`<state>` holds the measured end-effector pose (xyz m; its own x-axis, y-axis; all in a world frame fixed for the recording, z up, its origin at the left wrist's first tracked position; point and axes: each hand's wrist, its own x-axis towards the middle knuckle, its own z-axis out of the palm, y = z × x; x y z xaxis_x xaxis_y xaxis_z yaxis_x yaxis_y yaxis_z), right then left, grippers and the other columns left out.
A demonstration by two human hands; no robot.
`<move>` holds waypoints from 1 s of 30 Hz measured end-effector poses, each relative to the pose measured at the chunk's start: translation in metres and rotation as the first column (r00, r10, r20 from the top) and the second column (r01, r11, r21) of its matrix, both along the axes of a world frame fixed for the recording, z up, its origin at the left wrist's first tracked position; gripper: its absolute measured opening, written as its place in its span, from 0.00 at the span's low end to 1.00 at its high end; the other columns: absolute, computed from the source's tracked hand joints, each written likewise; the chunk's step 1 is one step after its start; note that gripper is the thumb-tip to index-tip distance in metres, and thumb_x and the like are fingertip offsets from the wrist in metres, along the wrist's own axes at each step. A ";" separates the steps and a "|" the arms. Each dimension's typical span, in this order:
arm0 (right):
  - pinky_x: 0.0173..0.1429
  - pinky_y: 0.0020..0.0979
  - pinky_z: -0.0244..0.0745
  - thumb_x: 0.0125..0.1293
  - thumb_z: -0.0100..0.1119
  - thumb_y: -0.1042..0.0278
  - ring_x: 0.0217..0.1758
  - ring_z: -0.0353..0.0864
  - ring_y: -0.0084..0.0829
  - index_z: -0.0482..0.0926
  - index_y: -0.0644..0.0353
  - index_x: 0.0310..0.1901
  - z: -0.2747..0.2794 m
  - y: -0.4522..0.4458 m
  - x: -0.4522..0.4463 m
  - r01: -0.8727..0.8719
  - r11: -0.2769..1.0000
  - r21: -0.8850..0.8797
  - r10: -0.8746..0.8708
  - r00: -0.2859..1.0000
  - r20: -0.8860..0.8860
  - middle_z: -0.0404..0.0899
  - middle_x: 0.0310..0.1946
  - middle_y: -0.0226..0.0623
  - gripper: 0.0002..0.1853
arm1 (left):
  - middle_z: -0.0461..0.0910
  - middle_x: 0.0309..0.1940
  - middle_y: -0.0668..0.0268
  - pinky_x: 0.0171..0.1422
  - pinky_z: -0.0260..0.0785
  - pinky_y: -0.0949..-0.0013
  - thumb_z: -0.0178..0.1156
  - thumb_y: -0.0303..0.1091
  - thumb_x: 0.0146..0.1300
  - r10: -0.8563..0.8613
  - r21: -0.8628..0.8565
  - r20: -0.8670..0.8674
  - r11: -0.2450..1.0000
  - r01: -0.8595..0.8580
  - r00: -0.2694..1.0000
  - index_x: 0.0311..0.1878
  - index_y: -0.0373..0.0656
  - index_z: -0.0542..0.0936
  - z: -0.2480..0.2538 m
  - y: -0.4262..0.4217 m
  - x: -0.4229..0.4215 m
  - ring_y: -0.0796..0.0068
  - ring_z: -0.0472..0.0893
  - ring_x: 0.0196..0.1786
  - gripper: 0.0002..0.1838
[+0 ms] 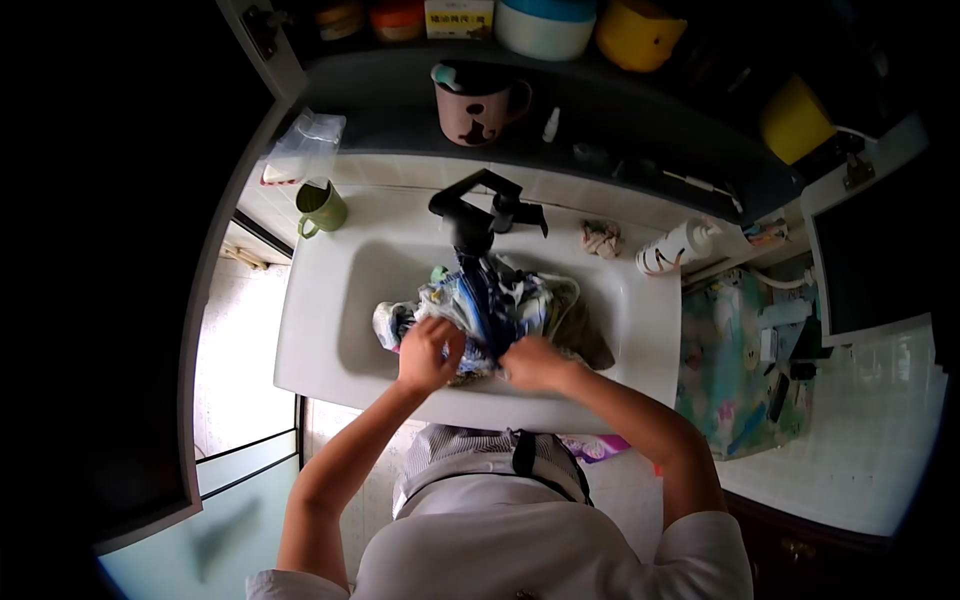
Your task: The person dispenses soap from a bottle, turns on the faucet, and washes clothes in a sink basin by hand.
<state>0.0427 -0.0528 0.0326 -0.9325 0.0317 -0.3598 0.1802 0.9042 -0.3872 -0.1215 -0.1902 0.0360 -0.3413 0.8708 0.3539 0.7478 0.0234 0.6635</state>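
A bundle of wet-looking, patterned blue and white clothes [530,305] lies heaped in the white sink [640,345], below the black faucet [470,232]. On the near left of the heap, my left hand [432,353] has its fingers curled closed on the cloth. My right hand [535,362] is closed on the dark blue part at the near side, a short way from the left one. Some of the fingers are hidden or slightly blurred. A dark olive piece of cloth [590,345] spreads toward the sink's right wall.
On the sink's rim stand a green mug [322,208], a crumpled cloth [601,238] and a white pump bottle [672,248]. A pink mug [472,115] sits on the dark shelf above. Open cabinet doors flank both sides, with a mirrored one [870,250] at right.
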 end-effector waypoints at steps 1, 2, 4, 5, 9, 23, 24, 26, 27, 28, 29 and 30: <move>0.38 0.46 0.76 0.51 0.55 0.62 0.32 0.82 0.49 0.82 0.59 0.23 0.005 -0.014 0.012 -0.015 1.000 -0.024 0.016 0.999 0.039 0.81 0.24 0.49 0.11 | 0.76 0.34 0.60 0.46 0.66 0.56 0.59 0.31 0.54 0.050 -0.017 -0.029 0.999 -0.051 0.998 0.31 0.42 0.76 0.004 0.008 -0.001 0.55 0.75 0.42 0.04; 0.37 0.47 0.76 0.57 0.54 0.56 0.32 0.82 0.49 0.82 0.60 0.25 0.001 -0.024 0.025 -0.001 0.998 -0.061 0.004 0.999 0.047 0.81 0.25 0.49 0.16 | 0.75 0.43 0.57 0.53 0.64 0.55 0.59 0.33 0.55 0.085 -0.038 -0.069 0.995 -0.088 0.994 0.37 0.42 0.76 0.003 0.017 0.002 0.53 0.72 0.50 0.08; 0.38 0.46 0.76 0.61 0.52 0.49 0.32 0.82 0.49 0.82 0.60 0.26 -0.020 -0.033 0.050 0.137 0.987 -0.089 -0.128 0.987 0.100 0.81 0.26 0.48 0.21 | 0.66 0.60 0.54 0.65 0.56 0.52 0.59 0.39 0.57 0.101 -0.121 -0.160 0.985 -0.121 0.982 0.49 0.44 0.75 -0.016 0.030 0.013 0.50 0.63 0.64 0.17; 0.38 0.46 0.76 0.62 0.52 0.48 0.32 0.82 0.49 0.82 0.59 0.28 -0.030 -0.033 0.061 0.223 0.970 -0.092 -0.209 0.967 0.145 0.81 0.27 0.47 0.22 | 0.60 0.67 0.52 0.70 0.50 0.49 0.59 0.42 0.58 0.082 -0.189 -0.207 0.974 -0.122 0.975 0.55 0.45 0.73 -0.039 0.035 0.019 0.50 0.57 0.70 0.22; 0.40 0.44 0.75 0.62 0.53 0.46 0.33 0.81 0.48 0.81 0.58 0.30 -0.065 -0.038 0.095 0.370 0.921 -0.124 -0.360 0.928 0.090 0.81 0.27 0.44 0.21 | 0.46 0.72 0.44 0.73 0.35 0.38 0.61 0.51 0.53 -0.004 -0.254 -0.333 0.963 -0.085 0.943 0.68 0.45 0.63 -0.080 0.022 0.051 0.43 0.44 0.75 0.40; 0.67 0.46 0.58 0.65 0.54 0.61 0.64 0.63 0.52 0.66 0.64 0.59 -0.051 0.018 -0.034 0.642 0.761 -0.098 -0.494 0.474 -0.729 0.65 0.60 0.49 0.25 | 0.59 0.69 0.56 0.74 0.46 0.49 0.60 0.36 0.55 0.170 -0.211 -0.079 0.960 -0.183 0.982 0.65 0.45 0.65 -0.067 0.052 -0.008 0.52 0.55 0.72 0.32; 0.68 0.47 0.56 0.65 0.53 0.61 0.65 0.62 0.53 0.64 0.64 0.61 -0.068 0.024 -0.041 0.668 0.743 -0.043 -0.480 0.486 -0.730 0.64 0.62 0.49 0.25 | 0.60 0.68 0.56 0.73 0.46 0.50 0.59 0.36 0.56 0.266 -0.095 -0.054 0.958 -0.270 0.962 0.65 0.44 0.66 -0.072 0.059 -0.005 0.52 0.55 0.72 0.31; 0.70 0.51 0.52 0.65 0.51 0.59 0.66 0.58 0.57 0.61 0.65 0.64 -0.093 0.017 -0.041 0.691 0.723 -0.023 -0.499 0.498 -0.709 0.61 0.65 0.50 0.30 | 0.60 0.69 0.55 0.74 0.43 0.49 0.54 0.41 0.61 0.327 -0.181 -0.183 0.916 -0.359 0.927 0.65 0.42 0.65 -0.089 0.069 0.006 0.52 0.54 0.73 0.29; 0.70 0.53 0.51 0.64 0.51 0.59 0.67 0.57 0.57 0.60 0.66 0.65 -0.097 0.015 -0.040 0.707 0.707 -0.026 -0.518 0.493 -0.699 0.60 0.66 0.50 0.30 | 0.59 0.69 0.55 0.74 0.41 0.48 0.53 0.43 0.62 0.305 -0.217 -0.286 0.903 -0.372 0.908 0.65 0.42 0.65 -0.103 0.070 0.010 0.51 0.53 0.73 0.29; 0.71 0.54 0.49 0.63 0.52 0.58 0.68 0.56 0.56 0.59 0.65 0.66 -0.102 0.014 -0.039 0.705 0.709 -0.017 -0.523 0.509 -0.684 0.57 0.67 0.50 0.33 | 0.56 0.71 0.55 0.75 0.37 0.47 0.50 0.45 0.63 0.316 -0.219 -0.299 0.896 -0.387 0.900 0.65 0.41 0.65 -0.107 0.070 0.014 0.51 0.51 0.74 0.29; 0.71 0.54 0.48 0.63 0.51 0.57 0.69 0.55 0.56 0.59 0.65 0.67 -0.107 0.015 -0.036 0.698 0.716 -0.020 -0.523 0.518 -0.677 0.56 0.68 0.50 0.33 | 0.58 0.69 0.55 0.75 0.36 0.48 0.50 0.42 0.62 0.332 -0.200 -0.308 0.893 -0.402 0.892 0.66 0.40 0.63 -0.112 0.070 0.018 0.51 0.51 0.74 0.30; 0.72 0.53 0.46 0.63 0.50 0.58 0.70 0.53 0.56 0.58 0.66 0.67 -0.109 0.016 -0.036 0.700 0.714 0.002 -0.528 0.541 -0.655 0.55 0.69 0.50 0.33 | 0.59 0.68 0.53 0.75 0.36 0.47 0.50 0.42 0.61 0.326 -0.206 -0.319 0.893 -0.400 0.890 0.66 0.40 0.64 -0.119 0.071 0.017 0.50 0.51 0.73 0.30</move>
<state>0.0066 -0.0368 -0.0763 -0.6496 0.6808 0.3385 0.5504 0.7282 -0.4084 -0.1041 -0.1190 -0.0827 -0.5754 0.7764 0.2572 0.8007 0.4707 0.3705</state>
